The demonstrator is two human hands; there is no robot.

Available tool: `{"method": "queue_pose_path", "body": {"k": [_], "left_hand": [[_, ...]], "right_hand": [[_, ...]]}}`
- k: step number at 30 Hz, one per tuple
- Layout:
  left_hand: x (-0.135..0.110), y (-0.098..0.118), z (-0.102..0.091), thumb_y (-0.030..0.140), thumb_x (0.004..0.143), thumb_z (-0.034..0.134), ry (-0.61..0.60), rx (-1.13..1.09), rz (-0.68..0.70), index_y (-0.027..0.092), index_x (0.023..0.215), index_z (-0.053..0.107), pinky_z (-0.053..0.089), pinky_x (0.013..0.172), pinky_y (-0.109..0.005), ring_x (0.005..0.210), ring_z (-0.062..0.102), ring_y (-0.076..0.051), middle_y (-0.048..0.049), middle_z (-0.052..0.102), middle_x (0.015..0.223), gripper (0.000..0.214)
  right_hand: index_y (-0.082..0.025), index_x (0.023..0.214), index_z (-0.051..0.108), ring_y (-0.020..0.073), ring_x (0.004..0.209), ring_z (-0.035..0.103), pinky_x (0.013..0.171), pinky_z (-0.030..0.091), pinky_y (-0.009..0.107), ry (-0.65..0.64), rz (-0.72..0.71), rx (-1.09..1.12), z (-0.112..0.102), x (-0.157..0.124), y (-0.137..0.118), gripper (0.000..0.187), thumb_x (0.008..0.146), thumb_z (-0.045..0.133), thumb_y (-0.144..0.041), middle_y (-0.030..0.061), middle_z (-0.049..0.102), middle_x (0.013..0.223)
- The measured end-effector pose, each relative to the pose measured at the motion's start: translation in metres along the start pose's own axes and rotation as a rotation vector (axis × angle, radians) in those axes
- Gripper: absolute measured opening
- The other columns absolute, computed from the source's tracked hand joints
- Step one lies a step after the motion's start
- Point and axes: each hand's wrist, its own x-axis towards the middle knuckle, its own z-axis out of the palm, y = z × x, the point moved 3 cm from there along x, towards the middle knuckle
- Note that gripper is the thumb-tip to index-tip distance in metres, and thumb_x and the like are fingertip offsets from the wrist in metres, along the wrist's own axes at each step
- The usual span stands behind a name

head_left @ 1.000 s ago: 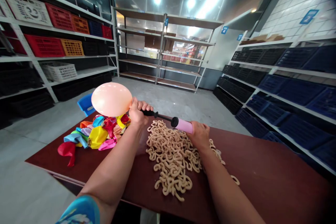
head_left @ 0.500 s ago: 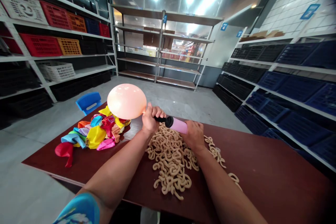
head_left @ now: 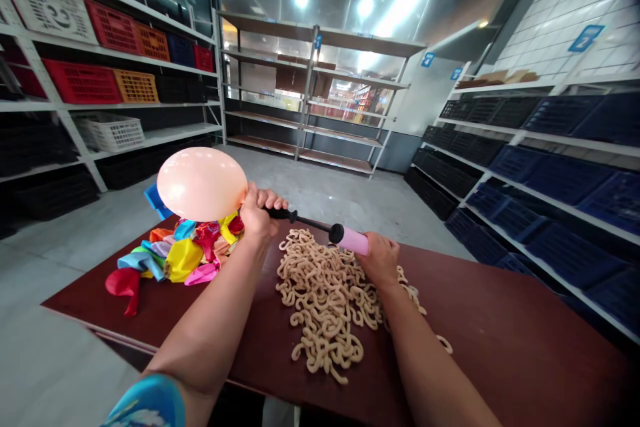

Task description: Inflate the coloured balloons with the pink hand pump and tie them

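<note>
A pink and black balloon pump (head_left: 354,240) stretches between my two hands above the table, its black rod drawn out. My left hand (head_left: 260,212) is closed round the black end of the pump and the neck of an inflated peach balloon (head_left: 203,183). The pink barrel is gripped by my right hand (head_left: 381,259). Below the pump lies a heap of beige curled pieces (head_left: 327,303), partly behind my right forearm. Left of my left arm is a pile of limp coloured balloons (head_left: 183,253), with a red balloon (head_left: 123,282) at its near edge.
The dark red table (head_left: 500,320) extends to the right. A blue chair (head_left: 157,200) stands beyond its far left edge. Shelves with crates (head_left: 83,82) line the left, dark blue bins (head_left: 555,177) the right, and a metal rack (head_left: 305,83) the back.
My hands have moved apart, drawing the rod out of the pink barrel. My left hand and the balloon shifted left, and the balloon looks larger. My right hand moved slightly right.
</note>
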Motion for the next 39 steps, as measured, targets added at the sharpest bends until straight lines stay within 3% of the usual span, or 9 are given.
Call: {"method": "queue_pose_path", "body": {"k": [12, 17, 22, 25, 29, 39], "left_hand": [[-0.023, -0.048, 0.005, 0.052, 0.077, 0.05, -0.059, 0.02, -0.186, 0.018, 0.048, 0.017, 0.036, 0.044, -0.026, 0.038, 0.034, -0.008, 0.0041, 0.025, 0.043, 0.056], [-0.019, -0.035, 0.008, 0.053, 0.077, 0.05, -0.042, 0.01, -0.147, 0.018, 0.048, 0.016, 0.036, 0.043, -0.027, 0.037, 0.034, -0.008, 0.0041, 0.024, 0.043, 0.056], [-0.004, -0.01, 0.001, 0.048, 0.078, 0.051, 0.014, -0.012, -0.048, 0.018, 0.05, 0.013, 0.035, 0.044, -0.026, 0.037, 0.032, -0.008, 0.0047, 0.022, 0.043, 0.056], [0.0, -0.005, -0.003, 0.048, 0.078, 0.051, 0.041, -0.002, -0.022, 0.018, 0.05, 0.014, 0.035, 0.044, -0.025, 0.038, 0.032, -0.007, 0.0049, 0.022, 0.044, 0.055], [-0.005, -0.012, 0.0, 0.051, 0.078, 0.05, 0.001, -0.03, -0.036, 0.018, 0.049, 0.016, 0.035, 0.044, -0.025, 0.038, 0.033, -0.007, 0.005, 0.022, 0.044, 0.055], [-0.023, -0.049, 0.005, 0.051, 0.077, 0.05, -0.149, 0.014, -0.159, 0.018, 0.047, 0.017, 0.037, 0.046, -0.028, 0.04, 0.037, -0.009, 0.0032, 0.026, 0.044, 0.056]], "right_hand": [[-0.015, 0.095, 0.052, 0.0207, 0.082, 0.049, 0.079, 0.025, 0.031, 0.009, -0.195, 0.094, -0.015, -0.006, -0.04, 0.029, 0.074, 0.054, -0.034, 0.0067, 0.058, 0.083], [-0.016, 0.099, 0.052, 0.0207, 0.086, 0.049, 0.08, 0.025, 0.031, -0.01, -0.166, 0.091, -0.014, -0.003, -0.035, 0.032, 0.072, 0.055, -0.033, 0.0067, 0.059, 0.087], [-0.018, 0.096, 0.054, 0.0206, 0.087, 0.049, 0.08, 0.023, 0.032, 0.002, -0.056, 0.064, -0.009, -0.001, -0.008, 0.028, 0.07, 0.056, -0.028, 0.0053, 0.06, 0.086], [-0.017, 0.093, 0.055, 0.0207, 0.084, 0.048, 0.079, 0.022, 0.033, 0.015, 0.008, 0.009, -0.006, -0.001, 0.005, 0.025, 0.071, 0.056, -0.03, 0.0055, 0.06, 0.083], [-0.017, 0.089, 0.054, 0.0198, 0.08, 0.046, 0.077, 0.023, 0.033, 0.016, 0.011, -0.054, -0.005, -0.002, 0.004, 0.022, 0.071, 0.053, -0.03, 0.0052, 0.059, 0.081], [-0.015, 0.093, 0.052, 0.0212, 0.083, 0.049, 0.08, 0.025, 0.033, 0.01, -0.195, 0.058, -0.019, -0.004, -0.037, 0.029, 0.074, 0.051, -0.037, 0.007, 0.059, 0.083]]}}
